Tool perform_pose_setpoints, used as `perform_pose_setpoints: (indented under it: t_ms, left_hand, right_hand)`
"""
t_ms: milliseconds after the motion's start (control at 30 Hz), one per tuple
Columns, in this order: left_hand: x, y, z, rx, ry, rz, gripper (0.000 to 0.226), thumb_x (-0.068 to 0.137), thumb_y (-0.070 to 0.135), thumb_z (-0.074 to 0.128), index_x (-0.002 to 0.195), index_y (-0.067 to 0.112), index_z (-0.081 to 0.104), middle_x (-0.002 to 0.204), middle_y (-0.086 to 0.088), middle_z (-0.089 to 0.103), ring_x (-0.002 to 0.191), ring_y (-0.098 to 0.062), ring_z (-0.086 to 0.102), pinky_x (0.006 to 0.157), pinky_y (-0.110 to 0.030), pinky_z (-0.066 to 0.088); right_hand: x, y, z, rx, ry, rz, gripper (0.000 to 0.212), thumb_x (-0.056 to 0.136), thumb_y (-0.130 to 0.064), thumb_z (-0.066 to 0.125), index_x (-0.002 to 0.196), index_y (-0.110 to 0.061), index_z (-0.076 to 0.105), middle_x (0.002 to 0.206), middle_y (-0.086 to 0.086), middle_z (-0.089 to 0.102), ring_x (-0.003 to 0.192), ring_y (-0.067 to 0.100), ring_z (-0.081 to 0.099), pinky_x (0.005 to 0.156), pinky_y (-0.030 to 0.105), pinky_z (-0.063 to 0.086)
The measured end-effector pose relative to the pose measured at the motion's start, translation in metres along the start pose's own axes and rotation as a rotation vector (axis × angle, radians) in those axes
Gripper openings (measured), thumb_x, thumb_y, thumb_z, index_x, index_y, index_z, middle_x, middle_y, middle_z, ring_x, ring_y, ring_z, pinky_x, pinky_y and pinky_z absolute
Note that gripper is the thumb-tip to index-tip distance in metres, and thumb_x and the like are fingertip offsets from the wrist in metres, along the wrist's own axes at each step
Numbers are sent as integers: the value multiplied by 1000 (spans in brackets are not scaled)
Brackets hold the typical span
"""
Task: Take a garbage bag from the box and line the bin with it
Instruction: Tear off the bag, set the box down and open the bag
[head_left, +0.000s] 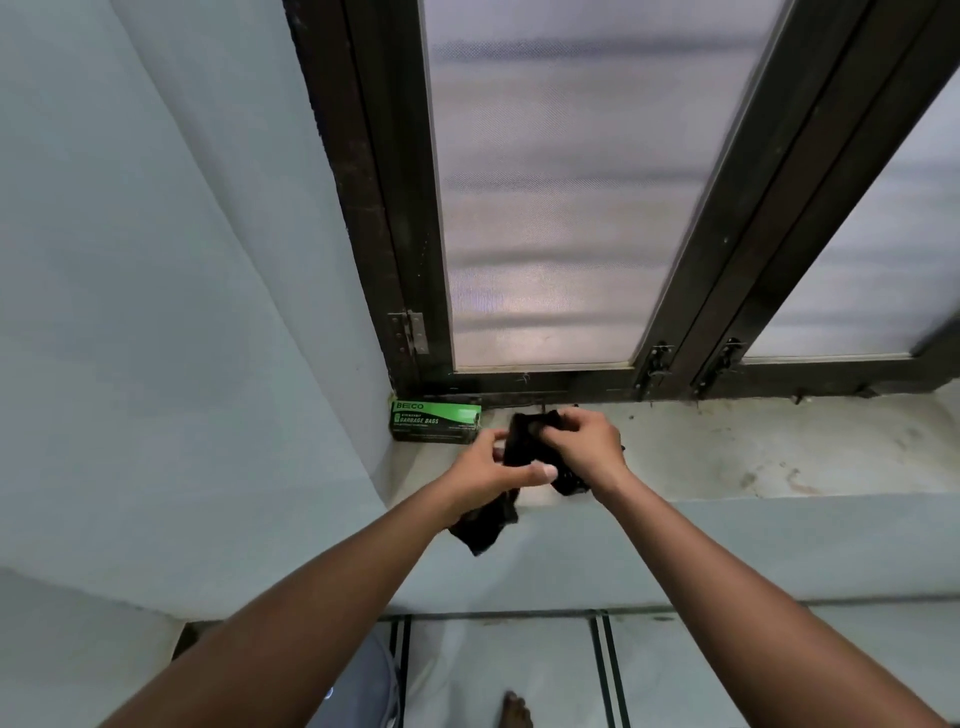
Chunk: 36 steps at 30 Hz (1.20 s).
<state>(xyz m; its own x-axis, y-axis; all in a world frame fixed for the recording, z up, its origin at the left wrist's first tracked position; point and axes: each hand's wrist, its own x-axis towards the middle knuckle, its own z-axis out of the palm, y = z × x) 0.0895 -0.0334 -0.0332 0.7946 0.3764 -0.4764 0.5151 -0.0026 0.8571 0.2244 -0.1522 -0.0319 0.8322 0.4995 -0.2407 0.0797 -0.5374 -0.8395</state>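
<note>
A green and black garbage bag box (435, 421) lies on the window sill (753, 447), tucked into the left corner against the wall. Just right of it, above the sill's front edge, both hands hold a folded black garbage bag (524, 441). My left hand (491, 470) pinches its lower left part, and a loose black end (483, 525) hangs below that wrist. My right hand (584, 441) grips the bag's top right, with another bit of black plastic showing under it. No bin is in view.
A dark-framed window with frosted panes (545, 208) and latches rises behind the sill. A pale wall (182, 312) closes the left side. Below are a tiled floor (498, 670), a bare foot (514, 709) and something grey (363, 686) at the bottom.
</note>
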Motion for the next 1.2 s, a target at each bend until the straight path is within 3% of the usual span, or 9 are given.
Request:
perform_pose_setpoints:
  t_ms: [133,267,400,500,633,800,967,1067,1200]
  left_hand:
    - [-10,3,-6,161,35,7,12,90,19,74,101,15,74,92,-10,77,84,-23,74,92,-45,59]
    - [-23,5,-37,301,87,57,16,95,23,70,107,28,80,89,2,78,85,-19,72,75,-30,56]
    - [-50,12,-59,160,194,133,25,87,38,81,99,16,80,89,-10,79,75,-23,71,54,-25,48]
    - [-73,15,-66,51,226,141,39,73,42,90,93,11,79,91,-8,79,84,-22,76,66,-29,57]
    - [-108,7,-82,-271,-82,4,32,77,7,89,106,6,75,106,-14,80,95,-25,76,95,-44,60]
    - [-138,-24,-104,-417,-109,23,31,87,-5,75,118,-1,70,112,-17,77,93,-25,77,81,-35,63]
    - [-167,-48,-101,-386,85,55,23,77,11,89,94,4,74,88,-11,76,72,-18,69,58,-23,55]
    - [-183,-55,-95,-340,128,81,28,74,16,91,82,7,67,67,-5,64,51,-13,55,44,-25,35]
    - [-210,-59,-85,-361,76,111,34,84,32,84,73,12,58,57,1,50,51,-16,40,47,-27,24]
  right_hand:
    - [-8,-7,-14,-95,32,-46,23,84,-39,76,84,-17,76,81,1,78,82,21,74,76,37,60]
    - [-24,-4,-43,-128,93,14,28,89,-36,73,78,-10,74,79,5,76,82,24,71,70,35,54]
    - [-61,5,-48,-232,23,103,39,87,-46,76,74,-10,71,76,8,73,76,24,67,59,31,42]
    - [-90,10,-30,-326,-46,147,44,85,-52,78,82,-9,78,81,12,77,81,25,72,62,32,44]
    - [-134,14,2,-393,7,140,34,91,-41,69,71,-14,71,72,5,70,76,24,68,60,32,43]
    - [-180,25,31,-409,106,230,39,96,-43,63,71,-14,65,68,2,65,67,19,61,58,30,41]
    - [-236,17,63,-493,340,116,29,90,-38,70,112,-21,67,115,3,63,101,25,64,88,38,55]
    - [-269,-23,86,-150,348,-33,17,89,-30,74,103,-22,68,98,0,69,84,16,67,76,31,55]
    - [-298,-67,99,555,-59,121,32,96,-41,69,108,-12,71,103,13,79,92,24,78,83,36,64]
